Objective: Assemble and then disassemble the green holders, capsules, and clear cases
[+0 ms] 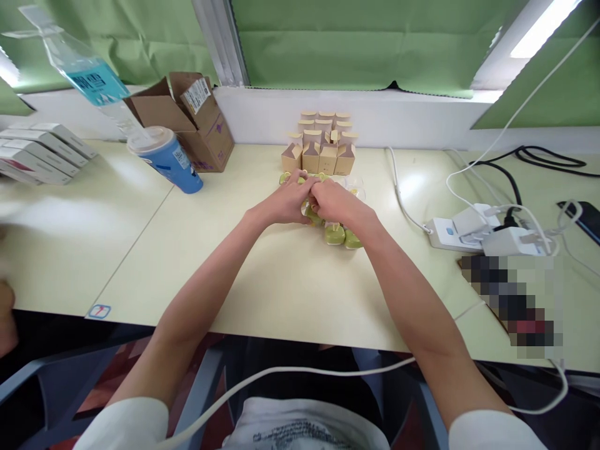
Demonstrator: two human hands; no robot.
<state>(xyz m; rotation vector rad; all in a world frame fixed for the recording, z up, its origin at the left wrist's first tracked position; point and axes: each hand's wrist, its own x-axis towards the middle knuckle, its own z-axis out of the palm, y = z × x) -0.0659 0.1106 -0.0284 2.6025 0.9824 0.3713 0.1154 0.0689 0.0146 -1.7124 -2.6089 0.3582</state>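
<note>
Both of my hands meet over a cluster of small, round green items at the middle of the table. My left hand (291, 199) is closed around one green item (313, 215), its thumb low at the side. My right hand (336, 199) has its fingers curled in against the left hand's fingers; what they pinch is hidden. Two more green items (334, 235) sit just in front of my right hand, partly under the wrist. Clear plastic pieces (356, 186) show behind it. Open-topped small tan boxes (311, 157) stand in rows beyond the hands.
A blue cup (175, 164), a plastic bottle (96, 78) and an open cardboard box (206, 134) stand at left, near white boxes (42, 153). A power strip (450, 232) with cables is at right. A white cable (290, 370) crosses my lap. Another person's hand (6, 312) shows at far left.
</note>
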